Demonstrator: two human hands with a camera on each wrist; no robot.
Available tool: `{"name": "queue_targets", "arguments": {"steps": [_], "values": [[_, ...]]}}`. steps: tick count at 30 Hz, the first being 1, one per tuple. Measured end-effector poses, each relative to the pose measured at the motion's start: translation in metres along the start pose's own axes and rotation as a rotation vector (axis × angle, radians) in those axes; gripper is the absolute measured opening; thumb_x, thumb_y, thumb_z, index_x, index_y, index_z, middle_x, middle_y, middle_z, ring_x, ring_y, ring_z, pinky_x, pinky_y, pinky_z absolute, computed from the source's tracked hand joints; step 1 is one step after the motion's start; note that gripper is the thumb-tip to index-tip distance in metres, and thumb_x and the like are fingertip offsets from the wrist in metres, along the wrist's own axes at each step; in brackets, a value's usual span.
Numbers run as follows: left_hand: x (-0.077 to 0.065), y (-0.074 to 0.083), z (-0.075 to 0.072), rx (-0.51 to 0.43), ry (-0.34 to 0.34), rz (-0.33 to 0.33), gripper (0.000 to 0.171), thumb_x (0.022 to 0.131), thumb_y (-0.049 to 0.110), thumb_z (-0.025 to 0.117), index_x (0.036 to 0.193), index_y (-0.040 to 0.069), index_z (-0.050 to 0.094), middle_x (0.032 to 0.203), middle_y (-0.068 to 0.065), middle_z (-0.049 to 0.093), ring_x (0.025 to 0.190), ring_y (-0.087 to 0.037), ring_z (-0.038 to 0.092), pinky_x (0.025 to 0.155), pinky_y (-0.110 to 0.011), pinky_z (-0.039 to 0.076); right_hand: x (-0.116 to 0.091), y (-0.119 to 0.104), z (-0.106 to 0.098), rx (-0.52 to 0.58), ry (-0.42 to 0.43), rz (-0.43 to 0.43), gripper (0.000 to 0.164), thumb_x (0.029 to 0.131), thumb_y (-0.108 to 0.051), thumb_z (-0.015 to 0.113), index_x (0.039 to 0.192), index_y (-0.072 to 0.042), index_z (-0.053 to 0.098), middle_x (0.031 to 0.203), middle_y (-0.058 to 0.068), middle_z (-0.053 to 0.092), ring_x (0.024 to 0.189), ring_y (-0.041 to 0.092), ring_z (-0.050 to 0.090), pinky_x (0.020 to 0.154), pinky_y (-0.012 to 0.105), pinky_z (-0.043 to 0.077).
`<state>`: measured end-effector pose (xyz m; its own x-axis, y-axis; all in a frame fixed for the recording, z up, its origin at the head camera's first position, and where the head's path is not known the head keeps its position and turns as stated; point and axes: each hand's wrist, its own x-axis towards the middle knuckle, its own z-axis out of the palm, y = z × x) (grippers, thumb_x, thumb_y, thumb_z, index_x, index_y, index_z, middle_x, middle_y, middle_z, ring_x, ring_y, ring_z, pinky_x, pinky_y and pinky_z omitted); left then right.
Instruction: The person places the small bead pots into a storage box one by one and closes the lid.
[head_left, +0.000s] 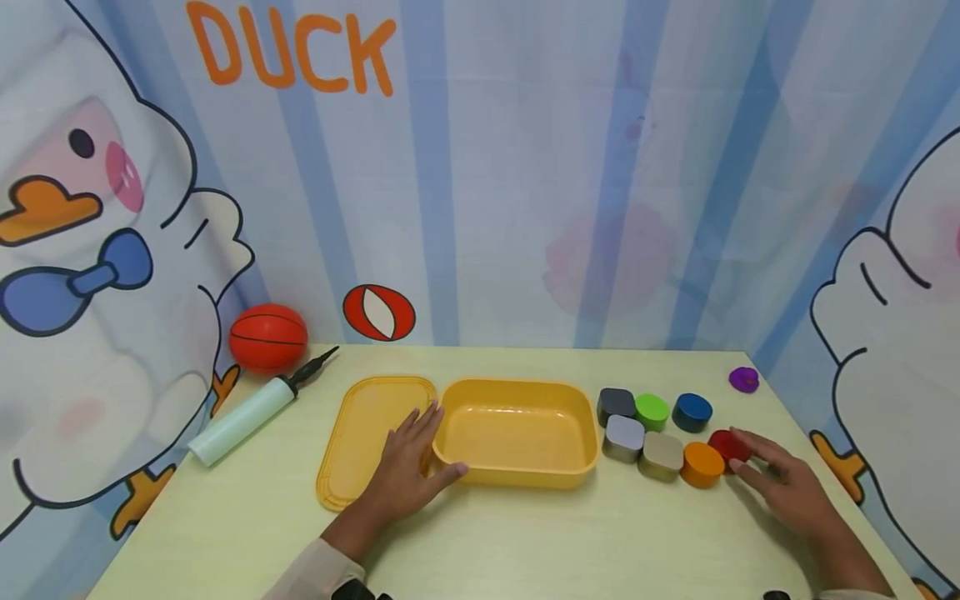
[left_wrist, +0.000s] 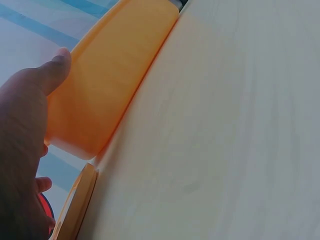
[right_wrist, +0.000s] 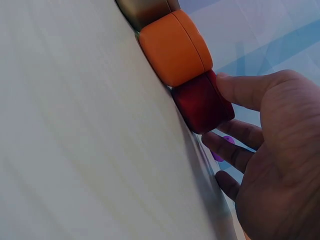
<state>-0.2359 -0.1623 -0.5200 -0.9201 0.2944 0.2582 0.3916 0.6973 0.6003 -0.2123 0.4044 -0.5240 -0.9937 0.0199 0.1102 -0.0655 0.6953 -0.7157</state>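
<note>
Pale blue stripes and printed ducks cover the backdrop (head_left: 495,167), which rises behind a light table (head_left: 585,542); orange letters spell DUCK at its upper left.

Both forearms reach in from the near edge, one at each side. The left hand (head_left: 408,467) slants forward over the right part of one yellow lid (head_left: 356,442), palm down, its thumb stretched to the near left corner of one yellow tub (head_left: 517,478) and set well apart from the fingers. Those fingers are extended and slightly spread along the tub's left side. The right hand (head_left: 791,487) comes in from the near right, reaching left, with thumb and forefinger pinching one red block (head_left: 724,446); in the right wrist view the other fingers are bent and apart from one another.

That red block sits on the table at the right end of the near row, touching the orange block (head_left: 702,467). Seven small blocks stand right of the tub: besides those two, one beige block (head_left: 662,458), one light grey block (head_left: 624,440), one dark grey block (head_left: 617,407), one green block (head_left: 652,412) and one blue block (head_left: 692,412). One purple object (head_left: 745,380) lies at the far right corner. Far left are one red ball (head_left: 268,338) and one pump (head_left: 243,421).
</note>
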Motion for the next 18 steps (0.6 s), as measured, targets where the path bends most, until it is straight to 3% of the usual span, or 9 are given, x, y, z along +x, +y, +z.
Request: {"name": "queue_targets", "arguments": {"steps": [11,18], "values": [[-0.0006,-0.0011,0.0009,-0.008,0.005,0.01,0.096,0.098,0.056,0.077,0.171,0.009,0.036,0.181,-0.009,0.031,0.168,-0.047,0.024,0.122,-0.09,0.017,0.0013,0.0019,-0.0021,-0.075,-0.048,0.044,0.059,0.115,-0.041,0.057,0.161,-0.005,0.053,0.165,0.036,0.045,0.152,0.067,0.035,0.116,0.084,0.034],[-0.0006,0.0019,-0.001,-0.015,0.018,-0.002,0.098,0.096,0.056,0.079,0.17,0.007,0.038,0.18,-0.009,0.033,0.168,-0.046,0.026,0.124,-0.088,0.016,0.0013,-0.0026,-0.0041,-0.112,-0.056,0.056,0.061,0.113,-0.041,0.061,0.161,-0.005,0.052,0.165,0.037,0.044,0.151,0.067,0.035,0.116,0.083,0.035]]}}
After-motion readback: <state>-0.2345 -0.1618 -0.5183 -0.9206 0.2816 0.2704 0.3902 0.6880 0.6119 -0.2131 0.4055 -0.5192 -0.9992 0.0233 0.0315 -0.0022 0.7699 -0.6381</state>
